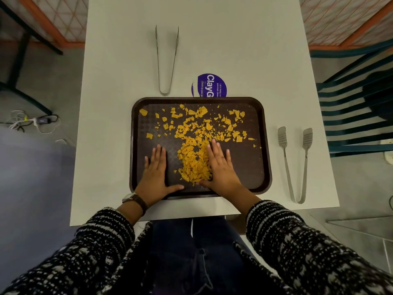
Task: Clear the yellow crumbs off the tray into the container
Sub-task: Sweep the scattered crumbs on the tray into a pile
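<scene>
**Left hand**: it lies flat on the tray at 8 o'clock. The fingers are straight and close together, point to 12 and hold nothing. A bare strip of tray separates it from the crumbs.

**Thin tongs**: they lie untouched on the table, beyond the tray at 11 o'clock.

**Crumbs**: the bulk is heaped at 6 o'clock between your hands, with its long axis running 12 to 6. Loose pieces are scattered from 10 round to 3 o'clock across the far half.

**Right hand**: it lies flat at 5 o'clock, fingers straight and slightly spread, gripping nothing. Its thumb-side edge touches the heap.

**Flat-tipped tongs**: they lie on the table at 3 o'clock, apart from the tray.

**Container**: not in view, so you cannot tell from here which way the heap must go.

**Judgement**: your right hand is the nearer, with the heap directly at its 9 o'clock. Your left must close across toward 3 o'clock to pen the heap. The far scatter is not yet gathered.
</scene>
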{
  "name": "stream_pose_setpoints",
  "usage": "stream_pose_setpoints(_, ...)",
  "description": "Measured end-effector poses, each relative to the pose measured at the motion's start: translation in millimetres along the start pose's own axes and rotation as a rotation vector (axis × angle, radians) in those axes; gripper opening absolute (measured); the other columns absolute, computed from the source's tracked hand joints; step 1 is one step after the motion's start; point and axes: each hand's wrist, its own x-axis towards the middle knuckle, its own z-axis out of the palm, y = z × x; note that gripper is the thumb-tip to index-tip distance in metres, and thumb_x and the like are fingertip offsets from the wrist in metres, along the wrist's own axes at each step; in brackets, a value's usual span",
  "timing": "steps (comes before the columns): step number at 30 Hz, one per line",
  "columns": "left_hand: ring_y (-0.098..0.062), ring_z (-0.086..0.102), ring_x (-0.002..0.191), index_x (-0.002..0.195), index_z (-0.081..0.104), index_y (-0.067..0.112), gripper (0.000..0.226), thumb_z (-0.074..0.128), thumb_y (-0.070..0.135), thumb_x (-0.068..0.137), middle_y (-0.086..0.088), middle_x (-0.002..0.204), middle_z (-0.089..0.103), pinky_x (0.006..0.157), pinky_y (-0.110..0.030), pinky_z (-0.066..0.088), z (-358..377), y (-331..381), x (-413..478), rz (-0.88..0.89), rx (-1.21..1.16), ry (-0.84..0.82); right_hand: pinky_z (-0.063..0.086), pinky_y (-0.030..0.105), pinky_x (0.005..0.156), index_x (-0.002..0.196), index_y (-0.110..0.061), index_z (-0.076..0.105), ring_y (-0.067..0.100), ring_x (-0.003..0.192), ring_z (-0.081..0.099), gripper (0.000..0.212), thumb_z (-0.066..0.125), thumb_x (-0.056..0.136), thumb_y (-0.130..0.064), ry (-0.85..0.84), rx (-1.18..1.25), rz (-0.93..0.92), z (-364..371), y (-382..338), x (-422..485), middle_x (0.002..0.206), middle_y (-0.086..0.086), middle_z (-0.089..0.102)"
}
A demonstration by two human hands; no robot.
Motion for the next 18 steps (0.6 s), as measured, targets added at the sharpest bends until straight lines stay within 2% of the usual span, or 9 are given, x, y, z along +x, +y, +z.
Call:
stream_pose_setpoints(3,-0.019,-0.025,0.138,0.145,-0.017,0.008,0.125,0.043,0.082,0.063,-0.005,0.147,-0.029,0.115,-0.042,-0.01,-1,5,4,-0.026,-0.044,0.035,-0.029,0.036,0.108,0.145,-0.017,-0.023,0.015,0.139,-0.033,0.125,0.064,0.07,-0.066,0.004,-0.011,-0.009,2,-6,-5,0.15,0.0,-0.035)
stream_pose_setpoints(7,-0.02,-0.019,0.141,0.146,-0.01,0.005,0.105,0.051,0.06,0.08,-0.014,0.155,-0.016,0.114,-0.038,-0.009,-12,1,23,-0.118,-0.125,0.144,-0.024,0.041,0.11,0.142,-0.018,-0.027,0.02,0.14,-0.031,0.128,0.065,0.068,-0.067,-0.014,-0.056,0.011,10,-17,-9,0.15,0.003,-0.034)
stream_pose_setpoints(13,-0.029,-0.01,0.144,0.146,-0.004,0.002,0.091,0.046,0.052,0.089,-0.019,0.156,-0.009,0.116,-0.039,-0.007,-28,-13,49,-0.223,-0.08,0.214,-0.021,0.041,0.111,0.143,-0.014,-0.023,0.021,0.141,-0.027,0.112,0.054,0.08,-0.065,0.054,-0.048,0.089,9,-25,5,0.149,0.003,-0.032)
stream_pose_setpoints(16,-0.031,-0.006,0.145,0.146,-0.002,-0.001,0.088,0.041,0.053,0.09,-0.021,0.155,-0.005,0.117,-0.043,-0.005,-24,-11,54,-0.247,-0.032,0.195,-0.019,0.037,0.113,0.146,-0.014,-0.017,0.017,0.141,-0.026,0.109,0.05,0.08,-0.068,0.088,0.022,0.045,4,-15,-2,0.151,0.001,-0.029)
stream_pose_setpoints(18,-0.03,-0.008,0.144,0.146,-0.002,0.0,0.087,0.038,0.054,0.091,-0.02,0.155,-0.006,0.116,-0.043,-0.008,-17,-3,53,-0.237,-0.037,0.183,-0.016,0.033,0.115,0.148,-0.013,-0.013,0.016,0.142,-0.023,0.104,0.046,0.082,-0.067,0.124,0.088,0.08,1,-2,-10,0.153,0.001,-0.025)
